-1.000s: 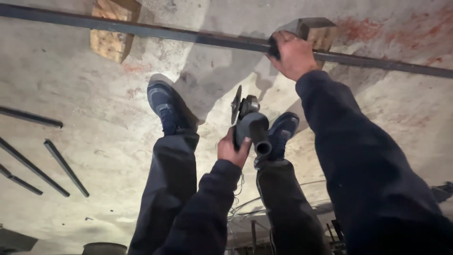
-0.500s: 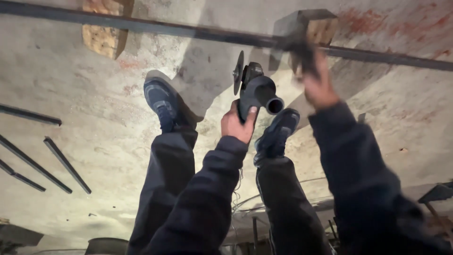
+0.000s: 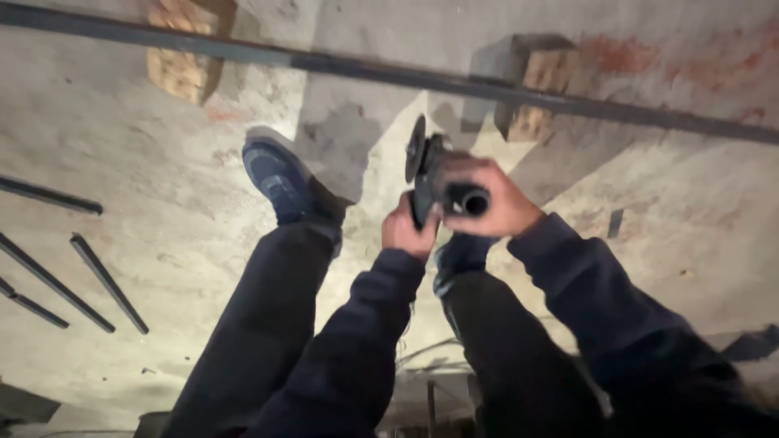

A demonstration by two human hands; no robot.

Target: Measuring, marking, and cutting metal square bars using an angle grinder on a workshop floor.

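Black angle grinder between both hands

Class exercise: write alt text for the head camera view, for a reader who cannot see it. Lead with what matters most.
Seen from above, a person's left hand and right hand grip an angle grinder over their legs and blue shoe. Ahead, a long metal bar rests on two wooden blocks on the concrete floor; shorter bars lie at left.

1. Angle grinder: body mostly covered by left hand and right hand.
2. Long steel bar: both ends cut off by frame edges.
3. Right shoe: largely hidden.
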